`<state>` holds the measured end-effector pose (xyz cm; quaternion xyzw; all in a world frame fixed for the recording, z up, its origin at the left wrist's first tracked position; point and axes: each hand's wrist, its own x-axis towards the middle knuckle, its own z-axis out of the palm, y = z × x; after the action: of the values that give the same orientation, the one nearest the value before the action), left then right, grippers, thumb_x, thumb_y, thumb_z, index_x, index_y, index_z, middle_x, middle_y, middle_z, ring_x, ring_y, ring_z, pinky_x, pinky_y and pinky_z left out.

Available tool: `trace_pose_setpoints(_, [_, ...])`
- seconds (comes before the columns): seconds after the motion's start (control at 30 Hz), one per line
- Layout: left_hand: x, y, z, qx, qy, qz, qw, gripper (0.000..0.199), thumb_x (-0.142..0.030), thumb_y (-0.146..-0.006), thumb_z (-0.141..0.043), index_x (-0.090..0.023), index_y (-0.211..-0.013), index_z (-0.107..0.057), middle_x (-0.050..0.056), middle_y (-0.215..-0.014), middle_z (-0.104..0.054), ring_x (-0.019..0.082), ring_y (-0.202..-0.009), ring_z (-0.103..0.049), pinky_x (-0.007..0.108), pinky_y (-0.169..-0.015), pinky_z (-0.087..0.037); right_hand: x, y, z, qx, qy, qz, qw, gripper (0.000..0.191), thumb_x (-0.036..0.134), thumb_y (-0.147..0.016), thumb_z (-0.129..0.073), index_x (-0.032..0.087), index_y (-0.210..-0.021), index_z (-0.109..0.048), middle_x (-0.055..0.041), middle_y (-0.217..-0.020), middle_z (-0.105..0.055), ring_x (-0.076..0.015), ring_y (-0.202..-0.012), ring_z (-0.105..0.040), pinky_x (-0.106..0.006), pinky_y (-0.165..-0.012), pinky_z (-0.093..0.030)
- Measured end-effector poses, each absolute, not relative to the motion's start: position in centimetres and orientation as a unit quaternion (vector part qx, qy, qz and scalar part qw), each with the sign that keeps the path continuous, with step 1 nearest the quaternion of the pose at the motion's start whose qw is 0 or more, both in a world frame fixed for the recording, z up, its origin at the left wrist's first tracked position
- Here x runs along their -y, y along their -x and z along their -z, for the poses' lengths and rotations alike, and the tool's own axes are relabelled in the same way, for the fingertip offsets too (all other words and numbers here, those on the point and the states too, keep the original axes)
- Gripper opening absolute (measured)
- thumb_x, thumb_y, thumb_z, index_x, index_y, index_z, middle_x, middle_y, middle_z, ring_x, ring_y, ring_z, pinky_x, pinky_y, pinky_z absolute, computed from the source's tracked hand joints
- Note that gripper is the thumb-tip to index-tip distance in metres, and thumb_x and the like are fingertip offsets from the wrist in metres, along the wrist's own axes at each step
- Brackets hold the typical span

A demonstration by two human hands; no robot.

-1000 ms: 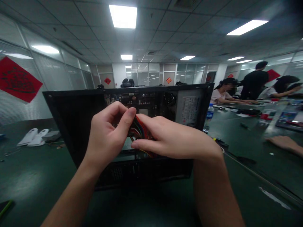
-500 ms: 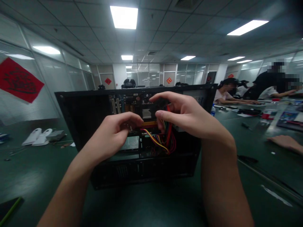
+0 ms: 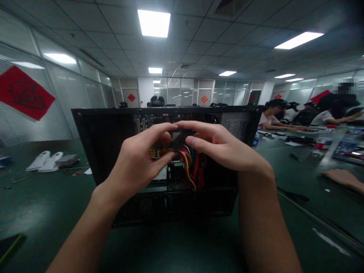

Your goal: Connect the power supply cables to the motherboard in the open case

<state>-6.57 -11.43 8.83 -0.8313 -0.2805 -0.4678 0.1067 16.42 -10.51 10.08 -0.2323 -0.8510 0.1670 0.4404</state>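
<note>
In front of me a black computer case (image 3: 176, 204) lies open toward me, with a motherboard inside. My left hand (image 3: 139, 151) reaches in with curved fingers apart, its thumb tip beside the upper end of the coloured wires. My right hand (image 3: 222, 146) bends around the top of the cable bundle (image 3: 190, 172), which has red, yellow and black wires. Its lower fingers are hidden. Both index fingertips meet above a dark piece (image 3: 180, 139) that I cannot make out. A power supply with a label (image 3: 237, 127) sits at the case's upper right.
White slippers (image 3: 45, 161) and a small grey box (image 3: 66, 160) lie on the green table (image 3: 51, 208) at left. At right are a bottle (image 3: 325, 138), a black cable (image 3: 295, 196) and another person's hand (image 3: 338, 176). Other people sit farther back.
My left hand has moved up and toward my right hand, its fingers spreading wider. The yellow wires it was touching now hang more upright, gathered with the bundle under my right hand.
</note>
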Motion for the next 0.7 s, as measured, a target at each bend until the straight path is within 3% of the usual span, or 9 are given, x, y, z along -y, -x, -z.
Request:
trace_pose_setpoints(0.2, [11.1, 6.9, -8.7, 0.279, 0.844, 0.443, 0.119, 0.044, -0.026, -0.087, -0.069, -0.02, -0.13, -0.065, 0.006, -0.112, -0.076, 0.02, -0.097, -0.073, 0.031, -0.093, -0.059, 11.2, -16.2, -10.1, 0.869, 0.237, -0.151, 0.407, 0.05, 0.039, -0.097, -0.064, 0.028, -0.146, -0.059, -0.005, -0.133, -0.07, -0.0248, -0.108, -0.07, -0.04, -0.091, -0.061])
trace_pose_setpoints(0.33, [11.0, 6.8, -8.7, 0.28, 0.848, 0.436, 0.111, 0.046, -0.025, -0.086, -0.068, -0.02, -0.132, -0.064, 0.006, -0.116, -0.076, 0.021, -0.101, -0.074, 0.032, -0.094, -0.059, 10.9, -16.2, -10.0, 0.869, 0.221, -0.131, 0.424, 0.044, 0.034, -0.099, -0.061, 0.029, -0.143, -0.063, -0.0038, -0.142, -0.065, -0.0259, -0.129, -0.062, -0.043, -0.107, -0.054])
trace_pose_setpoints(0.7, [10.1, 6.6, -7.9, 0.276, 0.86, 0.403, 0.149, 0.048, -0.025, -0.091, -0.066, -0.022, -0.138, -0.059, 0.005, -0.111, -0.077, 0.019, -0.094, -0.075, 0.028, -0.084, -0.059, 10.2, -15.8, -9.8, 0.865, 0.251, -0.097, 0.424, 0.039, 0.03, -0.099, -0.058, 0.029, -0.136, -0.069, -0.0027, -0.141, -0.066, -0.0278, -0.134, -0.06, -0.048, -0.117, -0.046])
